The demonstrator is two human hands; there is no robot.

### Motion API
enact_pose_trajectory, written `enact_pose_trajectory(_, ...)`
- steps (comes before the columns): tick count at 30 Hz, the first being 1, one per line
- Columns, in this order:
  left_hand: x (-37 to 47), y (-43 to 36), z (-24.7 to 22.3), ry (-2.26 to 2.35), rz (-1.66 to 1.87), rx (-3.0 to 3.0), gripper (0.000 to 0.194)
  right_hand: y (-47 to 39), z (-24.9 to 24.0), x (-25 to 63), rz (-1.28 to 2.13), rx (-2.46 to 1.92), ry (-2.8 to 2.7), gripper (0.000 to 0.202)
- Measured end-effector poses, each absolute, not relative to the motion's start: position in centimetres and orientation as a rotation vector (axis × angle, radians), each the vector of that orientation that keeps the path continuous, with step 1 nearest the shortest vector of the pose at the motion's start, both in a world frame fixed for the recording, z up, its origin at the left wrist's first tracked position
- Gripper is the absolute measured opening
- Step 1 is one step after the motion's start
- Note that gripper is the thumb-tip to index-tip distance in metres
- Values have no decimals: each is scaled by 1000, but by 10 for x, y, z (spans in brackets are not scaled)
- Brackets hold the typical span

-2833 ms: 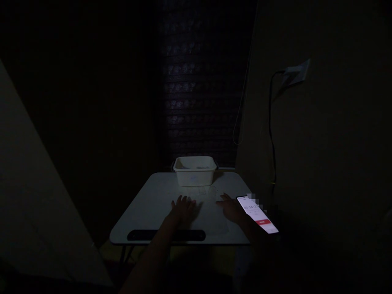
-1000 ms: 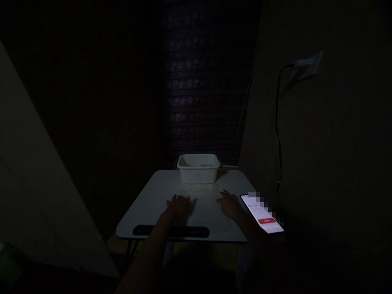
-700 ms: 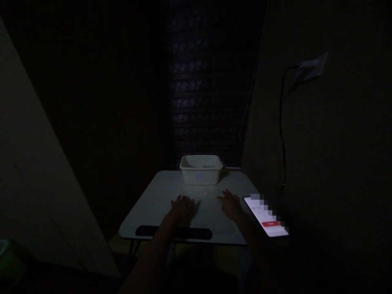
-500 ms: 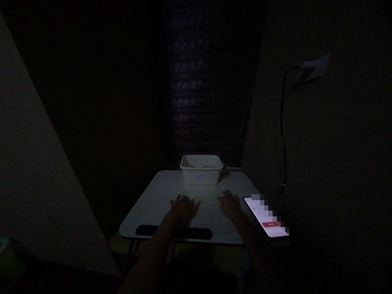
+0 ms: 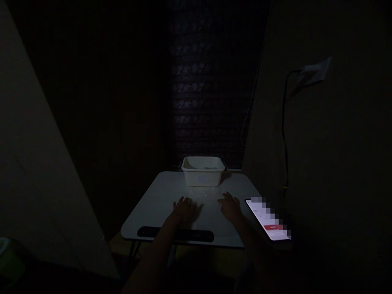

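Note:
In dim light, my left hand (image 5: 184, 208) is over the left-centre of a small white table (image 5: 150, 204), palm down with fingers apart and nothing in it. My right hand (image 5: 230, 207) is farther right over the same tabletop, its fingers also spread and holding nothing. Between and beyond the hands lies a clear, shiny sheet or bag (image 5: 208, 193), hard to make out. Behind it stands a white plastic basin (image 5: 202, 178) with dark side handles; what lies inside is too dim to name.
A lit phone (image 5: 269, 224) lies by the table's right edge. A black slotted strip (image 5: 196, 235) runs along the near edge under my left forearm. A cable (image 5: 283, 126) hangs from a wall socket (image 5: 315, 72) at right. Behind the table hangs a dark blind (image 5: 196, 90).
The whole view has shifted slightly, with the table and basin a little lower in the picture. My left hand's fingers have moved slightly; the right hand looks much the same.

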State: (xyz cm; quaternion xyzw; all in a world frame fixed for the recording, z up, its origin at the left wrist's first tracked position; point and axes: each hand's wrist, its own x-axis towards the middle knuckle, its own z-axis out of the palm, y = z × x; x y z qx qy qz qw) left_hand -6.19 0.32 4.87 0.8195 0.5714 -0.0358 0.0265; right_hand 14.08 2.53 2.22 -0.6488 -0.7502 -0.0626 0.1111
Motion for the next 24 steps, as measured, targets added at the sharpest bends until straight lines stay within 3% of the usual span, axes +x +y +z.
enact_pose_trajectory(24, -56, -5, 60, 1798, -59, 2540, 40, 27, 16, 148, -304, -1773, -2160, 36)
